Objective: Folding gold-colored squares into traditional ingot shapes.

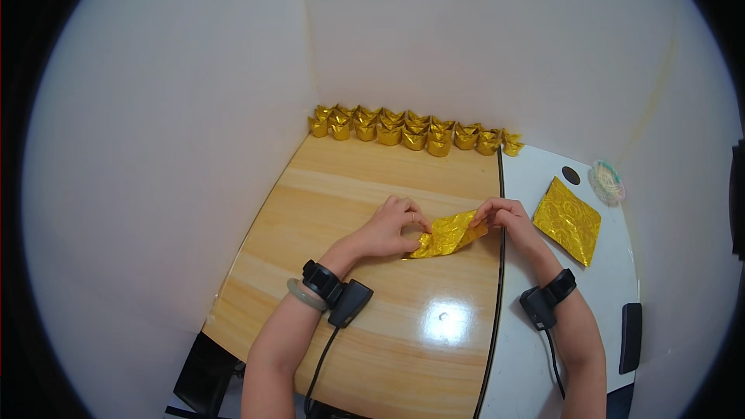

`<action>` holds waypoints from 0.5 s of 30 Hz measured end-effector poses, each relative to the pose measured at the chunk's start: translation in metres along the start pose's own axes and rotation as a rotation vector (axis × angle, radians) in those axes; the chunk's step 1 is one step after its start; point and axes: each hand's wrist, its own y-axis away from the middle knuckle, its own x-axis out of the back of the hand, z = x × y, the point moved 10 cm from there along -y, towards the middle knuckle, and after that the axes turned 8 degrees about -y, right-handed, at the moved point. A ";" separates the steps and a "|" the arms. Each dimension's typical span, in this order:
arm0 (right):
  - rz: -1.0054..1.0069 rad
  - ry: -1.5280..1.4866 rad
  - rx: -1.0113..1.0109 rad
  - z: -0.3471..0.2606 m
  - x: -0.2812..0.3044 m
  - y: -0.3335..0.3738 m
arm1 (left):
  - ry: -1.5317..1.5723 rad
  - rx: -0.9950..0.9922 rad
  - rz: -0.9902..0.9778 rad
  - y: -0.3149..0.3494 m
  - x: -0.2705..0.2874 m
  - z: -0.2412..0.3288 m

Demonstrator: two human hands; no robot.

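A partly folded, creased sheet of gold foil paper (pixel 450 236) is stretched between my hands over the wooden tabletop. Its left end is pinched by my left hand (pixel 392 226), thumb below and fingers above. My right hand (pixel 500 216) grips the right end, close to the seam between the wooden and white surfaces. Along the back wall stand several folded gold paper ingots (pixel 415 138) in tight rows. To the right of my right hand, a flat stack of square gold foil paper (pixel 569 223) with a swirling pattern lies on the white surface.
A wood-grain tabletop (pixel 310 302) meets a white tabletop (pixel 516 357) at a dark seam. A dark round disc (pixel 571 175) and a pale bundle with coloured edges (pixel 607 182) lie at the back right. White walls close in the sides. Cabled black devices (pixel 351 302) are strapped to both wrists.
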 end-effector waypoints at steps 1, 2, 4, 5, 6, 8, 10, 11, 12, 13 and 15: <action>-0.059 0.042 0.033 -0.001 -0.002 0.000 | -0.007 0.009 -0.014 0.000 0.000 0.003; -0.057 0.043 0.032 0.002 -0.001 0.001 | -0.014 0.017 -0.028 -0.001 0.000 0.004; -0.087 0.154 0.022 0.001 -0.011 0.000 | -0.018 0.020 -0.038 0.001 0.000 0.003; -0.088 0.154 0.022 0.000 -0.012 0.000 | -0.022 0.021 -0.049 0.002 0.000 0.003; -0.121 0.279 0.081 -0.005 -0.015 0.001 | -0.021 0.021 -0.049 0.001 0.000 0.003; -0.152 0.405 0.140 -0.012 -0.021 0.003 | 0.003 -0.015 -0.043 0.001 0.000 0.008; -0.087 0.654 0.320 -0.033 -0.027 0.007 | -0.005 -0.022 -0.062 0.001 0.000 0.006; -0.088 0.654 0.321 -0.031 -0.026 0.007 | -0.012 -0.030 -0.081 0.001 -0.002 0.006; -0.032 0.634 0.295 -0.026 -0.017 0.005 | -0.011 -0.031 -0.082 0.001 -0.003 0.006; 0.024 0.614 0.269 -0.024 -0.010 0.004 | 0.011 -0.033 -0.077 0.000 -0.003 0.007; 0.047 0.669 0.276 -0.026 -0.010 0.003 | 0.033 -0.037 -0.073 -0.001 -0.003 0.007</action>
